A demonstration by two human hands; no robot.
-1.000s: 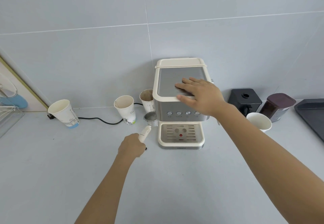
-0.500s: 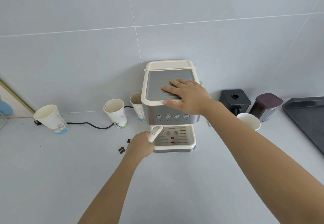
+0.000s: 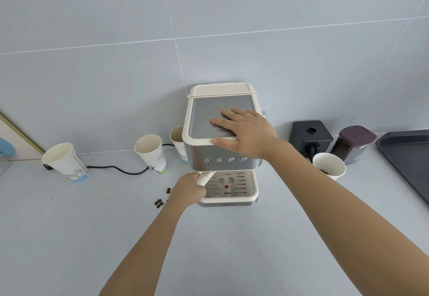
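A cream and steel espresso machine (image 3: 209,110) stands against the tiled wall. My right hand (image 3: 246,128) lies flat on its grey top, fingers straight, thumb over the front rim. My left hand (image 3: 189,190) grips the cream handle of a portafilter (image 3: 205,177), which runs up under the machine's front; its basket end is hidden beneath the housing. Below sits the drip tray (image 3: 232,188) with a red float.
Three paper cups (image 3: 66,162) (image 3: 151,153) (image 3: 177,142) and a black cord (image 3: 120,169) are left of the machine. Loose coffee beans (image 3: 160,203) lie by my left wrist. Right: a cup with beans (image 3: 329,165), black grinder (image 3: 311,136), dark jar (image 3: 354,143), dark tray (image 3: 408,154).
My left hand has carried the portafilter from left of the machine to under its front, so the metal basket is now hidden. The right hand stays on the top.
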